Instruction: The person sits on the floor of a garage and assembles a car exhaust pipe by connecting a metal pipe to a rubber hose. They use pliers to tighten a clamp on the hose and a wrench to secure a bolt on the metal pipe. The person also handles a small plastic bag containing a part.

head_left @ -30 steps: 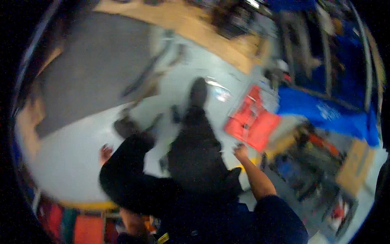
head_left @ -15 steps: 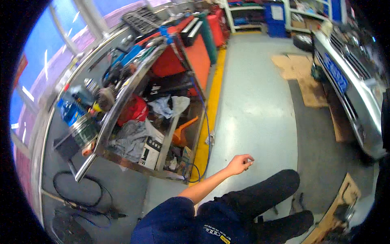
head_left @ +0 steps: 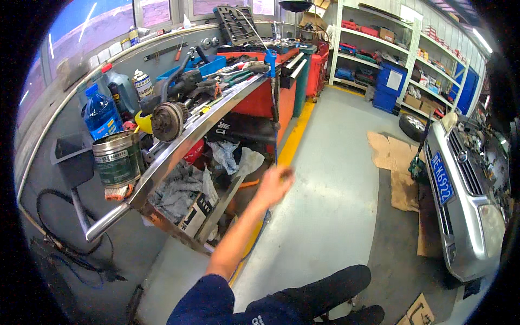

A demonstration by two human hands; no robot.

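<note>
Bright daylight from windows (head_left: 103, 21), motion-blurred hand (head_left: 274, 184), strong fisheye bending, black vignette at rim

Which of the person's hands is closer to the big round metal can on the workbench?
The one hand in view, seemingly the left, is nearer by default, stretched out to the right of the big round metal can, not touching. The other hand is out of view.

One hand (head_left: 275, 186), one metal can (head_left: 117, 158), one blue bottle (head_left: 101, 115), one car (head_left: 472, 189), one brake hub (head_left: 167, 121).

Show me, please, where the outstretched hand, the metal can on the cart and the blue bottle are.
Left hand (head_left: 275, 184), head view, on the blurred palm.
Metal can (head_left: 118, 160), head view, on its green side wall.
Blue bottle (head_left: 101, 116), head view, on its body.
</note>
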